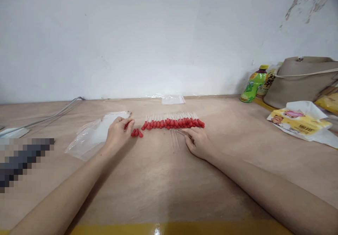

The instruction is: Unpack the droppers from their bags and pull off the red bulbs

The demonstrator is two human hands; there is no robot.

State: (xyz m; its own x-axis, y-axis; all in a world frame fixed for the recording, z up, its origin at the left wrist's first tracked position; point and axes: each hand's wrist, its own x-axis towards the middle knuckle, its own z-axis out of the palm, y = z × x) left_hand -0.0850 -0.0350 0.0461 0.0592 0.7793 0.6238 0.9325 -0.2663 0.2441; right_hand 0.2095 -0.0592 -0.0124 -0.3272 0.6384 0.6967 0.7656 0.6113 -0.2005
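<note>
My left hand (118,131) pinches a small red rounded piece between thumb and fingertips, left of the row. Beside it a few loose red pieces (136,133) lie on the table. A long row of red-ended thin sticks (172,123) runs across the middle, the pale thin ends pointing at the wall. My right hand (197,141) is closed at the near side of the row, its fingertips on what looks like one or more thin clear sticks, partly hidden. Several more thin clear sticks (175,141) lie just left of those fingers.
Clear plastic bags (88,136) lie under and behind my left hand. A small clear bag (173,100) rests by the wall. On the right stand a green bottle (253,84), a beige bag (298,82) and a yellow tissue pack (298,122). A grey cable (56,114) crosses the left.
</note>
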